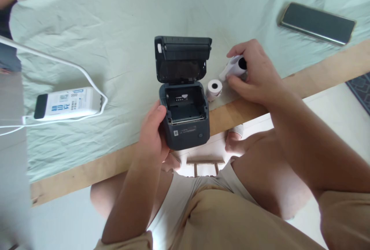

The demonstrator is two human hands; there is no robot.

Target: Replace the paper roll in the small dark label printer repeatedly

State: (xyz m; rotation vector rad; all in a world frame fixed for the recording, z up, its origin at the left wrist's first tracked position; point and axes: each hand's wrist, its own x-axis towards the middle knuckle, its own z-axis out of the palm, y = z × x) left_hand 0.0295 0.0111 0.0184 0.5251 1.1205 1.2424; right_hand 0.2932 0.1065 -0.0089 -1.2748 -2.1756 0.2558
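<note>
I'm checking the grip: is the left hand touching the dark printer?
Touching. The head view shows the left hand at its side, thumb overlapping the dark printer near its rim.

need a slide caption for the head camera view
Left grip holds an open-lidded dark printer, right grip a white roll; another roll stands between them.

A person in pale shorts (173,200) sits in what appears to be a home, at a wooden edge (83,174) bordering rumpled, sheet-like pale green cloth (124,14), with a dark patterned mat (360,91) on the light floor (326,111) at right.
</note>
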